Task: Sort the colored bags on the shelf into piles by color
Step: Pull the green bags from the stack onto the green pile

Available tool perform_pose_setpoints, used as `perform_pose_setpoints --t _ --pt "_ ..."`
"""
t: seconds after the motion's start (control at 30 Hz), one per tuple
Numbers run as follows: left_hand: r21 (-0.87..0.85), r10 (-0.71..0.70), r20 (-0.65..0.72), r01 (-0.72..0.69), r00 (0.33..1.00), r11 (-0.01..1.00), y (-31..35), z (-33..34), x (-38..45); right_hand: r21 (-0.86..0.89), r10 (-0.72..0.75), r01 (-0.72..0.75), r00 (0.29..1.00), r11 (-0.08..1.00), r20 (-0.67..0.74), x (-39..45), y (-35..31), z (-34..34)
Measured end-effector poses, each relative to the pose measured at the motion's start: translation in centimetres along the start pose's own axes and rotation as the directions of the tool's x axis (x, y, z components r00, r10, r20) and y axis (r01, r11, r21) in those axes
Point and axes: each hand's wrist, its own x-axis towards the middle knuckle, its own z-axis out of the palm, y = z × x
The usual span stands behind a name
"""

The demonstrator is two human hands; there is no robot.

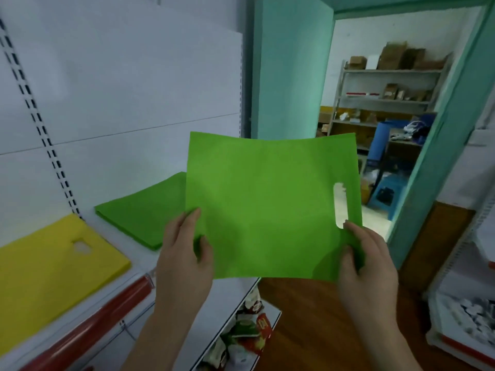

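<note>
Both of my hands hold one flat, bright green fabric bag [270, 207] with a die-cut slot handle, spread open in the air in front of me. My left hand [184, 253] pinches its lower left edge, thumb on the near face and fingers curled behind. My right hand [367, 261] pinches the lower right corner just below the handle slot, thumb pressed on the front.

Taking the white metal shelf [139, 277] as the landmark: the held bag hangs above and just past the shelf's right front corner, not touching it. On the shelf, behind the held bag and to its left, lies a flat pile of matching green bags [142, 212]. Further left on the same shelf, well apart from the green pile, lies a stack of yellow bags [48, 266], its top one showing a cut-out handle. A red price strip [88, 325] runs along the shelf's front edge. Below the shelf, on a lower tier, sit colourful snack packets [246, 333]. Right of the shelf, a teal-framed doorway [434, 145] opens onto a storeroom.
</note>
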Motion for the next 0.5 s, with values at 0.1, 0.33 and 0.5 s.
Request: perform_pose_setpoints --t 0.1,0.33,0.5 --pt "0.087 -0.068 -0.067 0.074 0.995 0.993 -0.6 1.2 2.0 0.072 -0.082 0.076 0.993 0.995 0.081 4.1 1.5 3.9" --pt "0.262 -0.152 -0.244 0.216 0.958 0.941 -4.8 1.9 6.0 0.257 -0.21 0.146 0.947 0.955 0.243 10.2 1.2 15.3" --pt "0.3 -0.288 -0.306 0.379 0.908 0.876 -8.3 2.4 8.0 0.312 -0.3 0.199 0.899 0.929 0.319 12.7 0.4 22.6"
